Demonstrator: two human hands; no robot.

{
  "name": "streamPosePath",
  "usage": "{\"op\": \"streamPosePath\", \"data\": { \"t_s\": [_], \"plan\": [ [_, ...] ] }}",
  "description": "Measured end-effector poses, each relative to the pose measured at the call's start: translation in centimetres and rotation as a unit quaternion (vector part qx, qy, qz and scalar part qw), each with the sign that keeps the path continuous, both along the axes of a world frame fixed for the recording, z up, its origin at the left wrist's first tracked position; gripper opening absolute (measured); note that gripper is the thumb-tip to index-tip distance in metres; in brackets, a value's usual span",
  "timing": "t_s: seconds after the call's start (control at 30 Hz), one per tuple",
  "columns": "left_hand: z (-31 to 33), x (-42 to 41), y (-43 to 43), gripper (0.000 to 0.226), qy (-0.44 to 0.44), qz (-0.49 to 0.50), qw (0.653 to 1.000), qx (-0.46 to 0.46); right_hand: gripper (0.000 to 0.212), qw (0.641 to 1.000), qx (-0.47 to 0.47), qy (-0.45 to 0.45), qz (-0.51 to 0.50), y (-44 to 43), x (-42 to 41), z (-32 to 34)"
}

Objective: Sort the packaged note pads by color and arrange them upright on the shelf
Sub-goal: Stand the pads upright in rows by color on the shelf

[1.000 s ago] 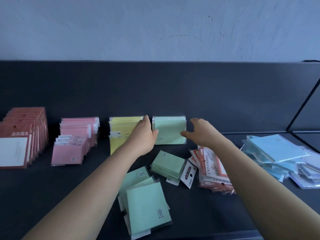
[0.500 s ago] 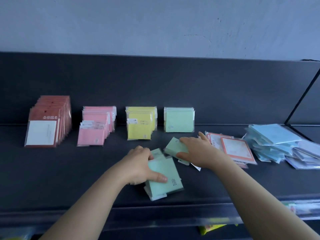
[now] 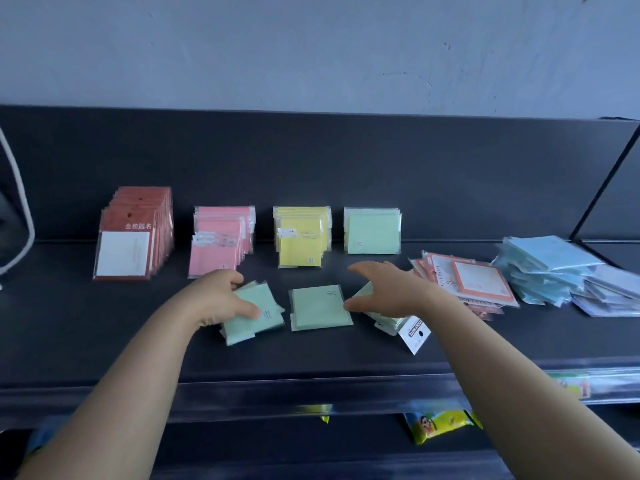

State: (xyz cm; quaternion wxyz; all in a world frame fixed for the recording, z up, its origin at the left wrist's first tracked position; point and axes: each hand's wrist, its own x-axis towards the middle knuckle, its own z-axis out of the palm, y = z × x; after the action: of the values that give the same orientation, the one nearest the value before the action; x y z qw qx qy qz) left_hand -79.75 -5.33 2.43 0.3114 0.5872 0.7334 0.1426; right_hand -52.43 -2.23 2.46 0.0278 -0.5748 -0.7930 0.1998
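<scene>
Left hand (image 3: 221,299): I see it curled round a flat mint-green pad stack (image 3: 242,329), thumb on top.
Right hand (image 3: 384,292): fingers spread apart over another green stack (image 3: 366,292), gripping nothing.
Single green pad (image 3: 318,308): flat between both hands.
Shelf (image 3: 104,341): dark, with an upright green row (image 3: 373,233) at the back and a grey wall above.

Grey wall (image 3: 311,46), yellow-green snack packet (image 3: 437,425)

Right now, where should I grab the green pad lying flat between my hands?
Probably its right edge, coming from the right: the green pad lies flat and thin with nothing on it, and your right hand is beside that edge.
</scene>
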Motion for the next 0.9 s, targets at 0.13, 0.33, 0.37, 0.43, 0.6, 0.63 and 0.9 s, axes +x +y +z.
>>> {"op": "streamPosePath", "data": {
  "t_s": [0.13,0.33,0.37,0.43,0.6,0.63,0.9],
  "plan": [
    [0.3,1.0,-0.5,0.049,0.012,-0.040,0.999,0.011,0.090,0.998,-0.046,-0.004,0.032,0.8,-2.0,0.0],
    [-0.4,1.5,-0.5,0.099,0.088,-0.074,0.992,0.047,0.086,0.999,-0.019,0.011,0.046,1.3,-2.9,0.1],
    [-0.5,1.9,-0.4,0.098,0.097,-0.089,0.989,0.070,0.083,0.999,-0.014,0.016,0.043,1.3,-3.0,0.0],
    [-0.4,2.7,-0.1,0.094,0.071,-0.104,0.986,0.105,0.056,0.998,0.007,0.059,0.033,1.5,-3.1,0.0],
    [0.5,2.1,0.6,0.092,0.028,-0.081,0.990,0.116,0.011,0.949,0.023,0.306,-0.076,1.1,-2.0,1.5],
    [0.6,1.6,0.6,0.093,0.058,-0.078,0.990,0.100,0.011,0.938,0.018,0.332,-0.097,1.0,-1.9,1.6],
    [-0.2,-0.3,-0.3,0.069,0.077,-0.050,0.995,0.034,0.052,0.888,-0.060,0.437,-0.133,0.5,-2.7,0.3]
  ]
}}
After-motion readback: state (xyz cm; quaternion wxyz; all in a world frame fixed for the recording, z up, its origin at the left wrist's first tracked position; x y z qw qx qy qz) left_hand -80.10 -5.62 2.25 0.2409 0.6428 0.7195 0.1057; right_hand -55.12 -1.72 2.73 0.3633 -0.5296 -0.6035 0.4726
